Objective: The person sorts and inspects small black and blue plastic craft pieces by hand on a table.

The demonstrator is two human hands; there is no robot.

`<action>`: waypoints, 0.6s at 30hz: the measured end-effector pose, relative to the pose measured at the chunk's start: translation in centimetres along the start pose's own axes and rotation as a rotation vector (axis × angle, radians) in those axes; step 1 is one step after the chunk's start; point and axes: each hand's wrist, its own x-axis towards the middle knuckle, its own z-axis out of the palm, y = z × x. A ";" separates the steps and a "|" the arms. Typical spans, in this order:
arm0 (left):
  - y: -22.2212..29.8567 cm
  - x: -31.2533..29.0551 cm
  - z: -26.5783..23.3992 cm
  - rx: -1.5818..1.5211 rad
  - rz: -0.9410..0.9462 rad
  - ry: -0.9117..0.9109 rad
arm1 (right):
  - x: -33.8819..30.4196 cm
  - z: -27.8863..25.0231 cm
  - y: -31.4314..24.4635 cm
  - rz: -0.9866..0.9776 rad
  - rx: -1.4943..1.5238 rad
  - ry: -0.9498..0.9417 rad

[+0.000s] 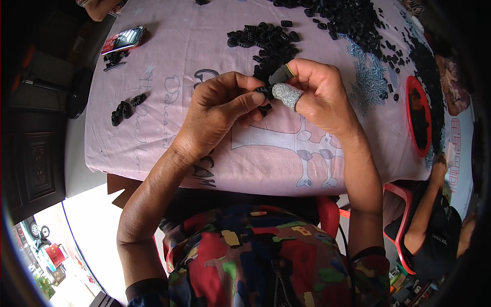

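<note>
Over the middle of the table, my left hand (217, 105) pinches a small black ridged piece (263, 91) between thumb and fingers. My right hand (325, 97) meets it from the other side, its thumb and index finger closed on the same spot. A grey knitted cover (287, 95) wraps the right thumb, and a darker one with a yellow edge (280, 75) is on the index finger. What the right fingertips grip is partly hidden by these covers. Just beyond both hands lies a loose heap of small black pieces (268, 46).
A pink printed cloth (163, 117) covers the table. At the left are a phone (124, 41) and a few black pieces (123, 110). Toward the right are a bigger black heap (353, 23), tiny blue bits (368, 77) and a red-rimmed bowl (428, 140). Another person (429, 225) sits right.
</note>
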 end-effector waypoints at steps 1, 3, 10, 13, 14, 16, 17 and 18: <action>0.0 0.0 0.0 0.002 0.005 0.007 | 0.0 0.0 0.0 0.010 -0.008 -0.007; 0.1 -0.1 0.0 0.007 -0.001 0.004 | 0.0 -0.1 -0.2 0.020 -0.015 -0.015; 0.0 0.0 -0.2 0.010 0.007 -0.011 | 0.1 -0.3 -0.5 0.056 0.024 -0.032; 0.2 0.0 -0.1 0.023 -0.009 -0.011 | 0.0 -0.4 -1.2 0.091 0.049 -0.045; 0.2 0.0 -0.1 0.023 -0.009 -0.010 | 0.0 -0.4 -1.4 0.109 0.060 -0.048; 0.1 0.0 -0.2 0.011 0.006 -0.020 | 0.1 -0.4 -1.1 0.093 0.046 -0.050; 0.1 0.0 -0.1 0.011 0.006 -0.021 | 0.0 -0.4 -1.0 0.077 0.032 -0.050; 0.0 0.0 -0.1 0.009 0.007 -0.017 | 0.0 -0.4 -1.1 0.077 0.032 -0.049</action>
